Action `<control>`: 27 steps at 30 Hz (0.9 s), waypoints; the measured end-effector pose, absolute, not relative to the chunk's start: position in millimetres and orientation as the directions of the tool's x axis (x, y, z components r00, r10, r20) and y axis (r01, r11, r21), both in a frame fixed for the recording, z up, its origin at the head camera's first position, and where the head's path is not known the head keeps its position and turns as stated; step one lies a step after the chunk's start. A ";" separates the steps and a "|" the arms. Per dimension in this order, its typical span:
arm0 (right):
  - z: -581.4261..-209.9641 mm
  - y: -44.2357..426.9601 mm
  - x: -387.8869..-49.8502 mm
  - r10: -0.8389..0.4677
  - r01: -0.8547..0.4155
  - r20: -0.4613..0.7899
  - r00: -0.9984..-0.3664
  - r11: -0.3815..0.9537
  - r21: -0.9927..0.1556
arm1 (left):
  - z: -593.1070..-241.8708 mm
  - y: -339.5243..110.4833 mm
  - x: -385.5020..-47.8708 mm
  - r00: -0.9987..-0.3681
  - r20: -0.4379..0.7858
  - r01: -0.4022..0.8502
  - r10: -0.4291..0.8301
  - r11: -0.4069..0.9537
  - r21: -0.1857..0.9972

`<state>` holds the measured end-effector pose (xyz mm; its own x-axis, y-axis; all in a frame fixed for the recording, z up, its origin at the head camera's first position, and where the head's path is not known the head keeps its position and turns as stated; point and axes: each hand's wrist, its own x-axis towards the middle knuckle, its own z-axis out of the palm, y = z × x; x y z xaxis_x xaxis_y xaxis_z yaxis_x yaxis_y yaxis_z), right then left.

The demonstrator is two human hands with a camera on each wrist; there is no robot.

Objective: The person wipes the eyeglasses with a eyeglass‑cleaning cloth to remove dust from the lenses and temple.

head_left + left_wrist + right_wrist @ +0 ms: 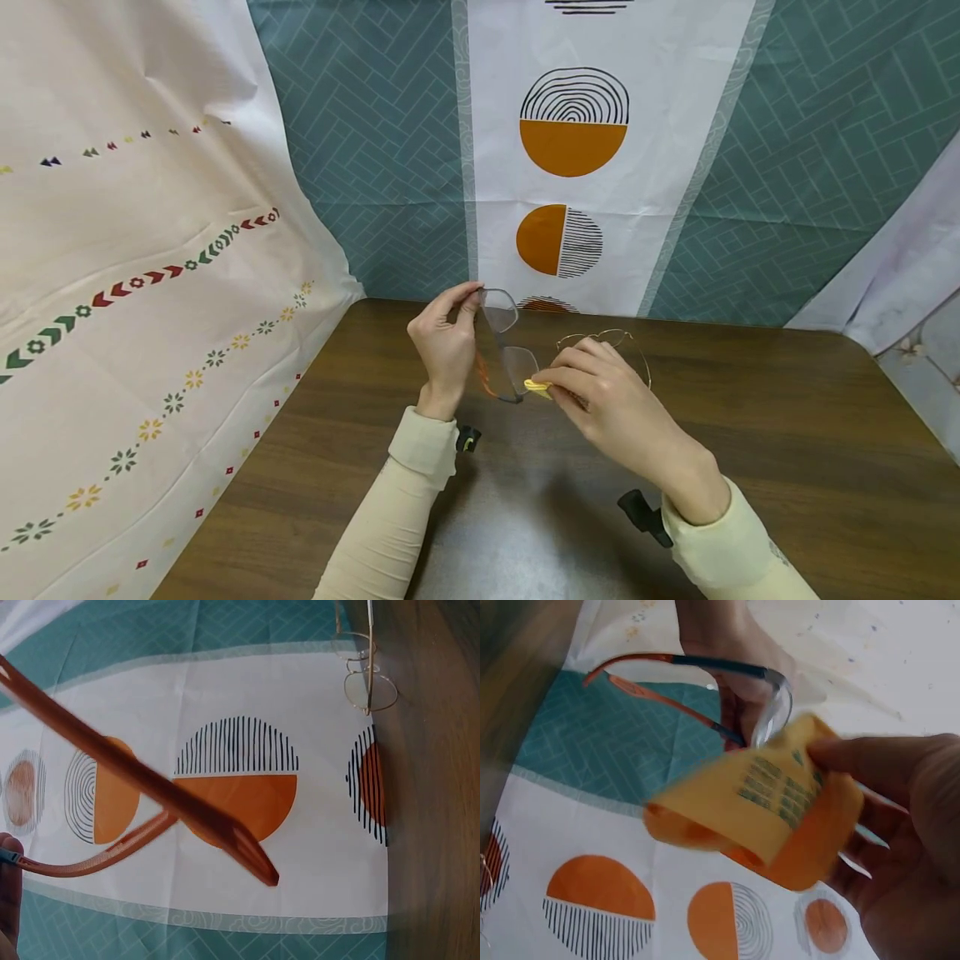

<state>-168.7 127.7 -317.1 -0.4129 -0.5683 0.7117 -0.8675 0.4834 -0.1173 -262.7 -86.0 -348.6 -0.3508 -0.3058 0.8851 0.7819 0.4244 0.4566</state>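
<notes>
My left hand (445, 346) holds up a pair of eyeglasses (521, 368), pinching them at one end of the frame between thumb and fingers. The lenses are clear, and the orange-tipped temples (127, 769) stretch across the left wrist view. A folded yellow cloth (769, 796) with dark printing is pinched in my right hand (626, 417). It is close to the lower lens; whether they touch I cannot tell. In the right wrist view the cloth is blurred and covers part of the glasses.
Behind my right hand, a second pair of glasses (642, 357) with thin gold rims rests on the brown wooden table (787, 433). A patterned cloth backdrop (375, 150) hangs along the far edge. White embroidered fabric (150, 292) drapes at the left.
</notes>
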 end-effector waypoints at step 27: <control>-323.9 126.5 -179.1 -0.540 -0.848 0.730 -0.418 0.521 -0.101 | -350.7 -75.5 -259.5 -0.329 0.901 0.784 -0.281 0.451 0.427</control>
